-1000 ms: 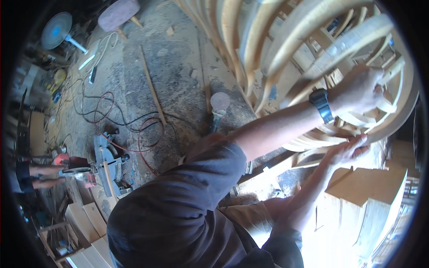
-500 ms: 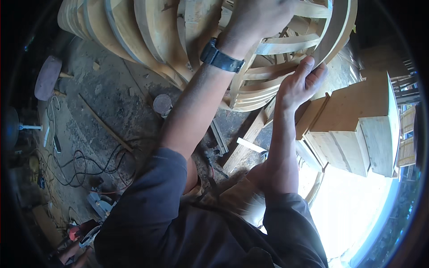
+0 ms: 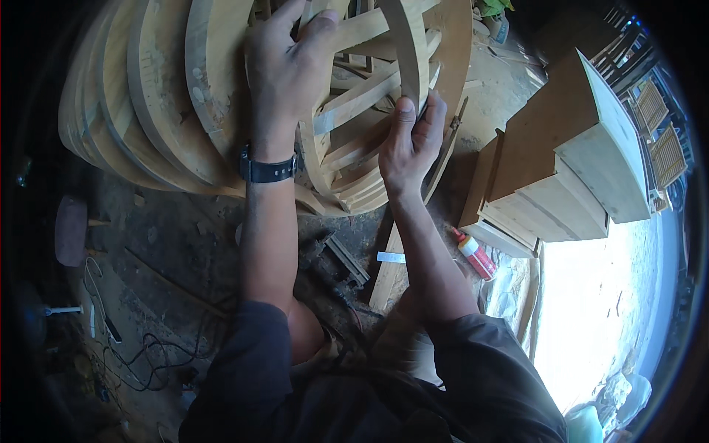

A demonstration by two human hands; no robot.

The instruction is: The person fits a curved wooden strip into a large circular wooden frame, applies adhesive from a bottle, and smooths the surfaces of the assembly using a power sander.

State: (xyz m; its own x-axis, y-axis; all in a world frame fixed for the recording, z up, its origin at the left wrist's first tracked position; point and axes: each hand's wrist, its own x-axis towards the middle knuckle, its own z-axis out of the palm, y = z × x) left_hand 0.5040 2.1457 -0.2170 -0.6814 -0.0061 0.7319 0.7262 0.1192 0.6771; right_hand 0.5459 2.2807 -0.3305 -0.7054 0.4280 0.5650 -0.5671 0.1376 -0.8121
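Curved strip (image 3: 409,55) at one o'clock was pinched by the right hand (image 3: 410,151), seemingly for steadiness; left hand (image 3: 288,70), at eleven, was half-curled, grip unclear.

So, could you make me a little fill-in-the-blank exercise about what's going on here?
1. The dark watch is worn on the ____ wrist.
2. The right hand holds a curved strip made of ____.
3. In the picture, the red-capped bottle shows to the ____ of the right forearm.

Missing words: left; wood; right.
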